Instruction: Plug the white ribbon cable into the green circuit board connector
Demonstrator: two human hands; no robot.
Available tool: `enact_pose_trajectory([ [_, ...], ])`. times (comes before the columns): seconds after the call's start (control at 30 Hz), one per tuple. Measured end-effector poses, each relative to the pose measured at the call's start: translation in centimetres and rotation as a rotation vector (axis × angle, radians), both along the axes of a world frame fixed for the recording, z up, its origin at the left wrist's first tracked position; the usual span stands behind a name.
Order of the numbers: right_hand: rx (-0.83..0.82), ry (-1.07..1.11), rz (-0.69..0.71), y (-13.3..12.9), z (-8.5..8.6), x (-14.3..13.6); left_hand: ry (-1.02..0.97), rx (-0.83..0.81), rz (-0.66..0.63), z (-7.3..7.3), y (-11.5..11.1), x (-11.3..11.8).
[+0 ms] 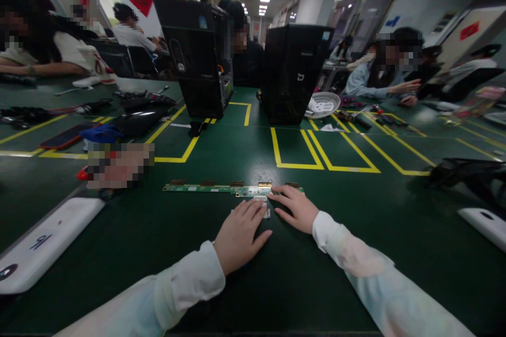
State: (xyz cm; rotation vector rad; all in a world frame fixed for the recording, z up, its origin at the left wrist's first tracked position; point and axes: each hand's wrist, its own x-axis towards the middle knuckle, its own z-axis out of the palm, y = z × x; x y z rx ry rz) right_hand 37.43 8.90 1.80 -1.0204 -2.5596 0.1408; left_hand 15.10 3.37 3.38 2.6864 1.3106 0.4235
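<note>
Green circuit board strip (203, 190) lies across the middle of the dark green counter (395, 210), roughly parallel to the near edge, gold-coloured tabs (264, 185) along its far side. The left grip (242, 231) is unclenched, palm down, thumb out to the side, its fingers over a small white part (268, 214) by the strip's near side and hiding much of it. The right grip (294, 208) is loose too, fingers spread, tips at the strip's right portion; whether they press or merely hover I cannot tell.

The step looks like steadying or positioning these small pieces. Done well, it calls for light fingertip pressure on the board's body, off the tabs, which look easy to bend, one hand bracing while the other adjusts the white part.

For moving, the stretch toward the near edge lets the wrists draw back. Toward the left edge, a white casing (51, 245) limits the forearm's swing; toward the right edge, a black object (470, 181) sets the limit. Toward the far edge come yellow tape (300, 166), then two black computer towers (197, 63), so short, low movements seem safest.
</note>
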Motion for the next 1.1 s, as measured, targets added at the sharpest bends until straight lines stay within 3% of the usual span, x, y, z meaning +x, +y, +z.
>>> enact_pose_trajectory([
  [0.3,-0.018,-0.020,0.009,0.1,-0.1,0.1,-0.045,0.033,0.058,2.8,0.3,-1.2],
  [0.47,-0.017,-0.023,0.004,0.2,-0.4,0.3,-0.016,-0.056,0.205,4.0,-2.1,-4.3],
  [0.57,-0.012,-0.029,0.003,0.2,-0.5,0.4,0.009,-0.103,0.343,3.1,-4.0,-7.5],
  [0.73,-0.005,-0.025,-0.019,0.0,-0.6,0.0,-0.001,-0.040,0.592,-0.4,-5.4,-14.7],
  [0.83,0.013,-0.007,-0.047,-0.1,-0.7,-0.4,-0.029,-0.005,0.670,-2.3,-5.6,-18.2],
  [0.93,0.041,0.003,-0.059,-0.3,-0.6,-0.8,0.020,0.055,0.687,-3.3,-5.4,-19.7],
  [1.1,0.039,-0.039,0.006,-0.8,-0.1,-1.4,0.146,0.165,0.674,-3.9,-4.9,-19.3],
])
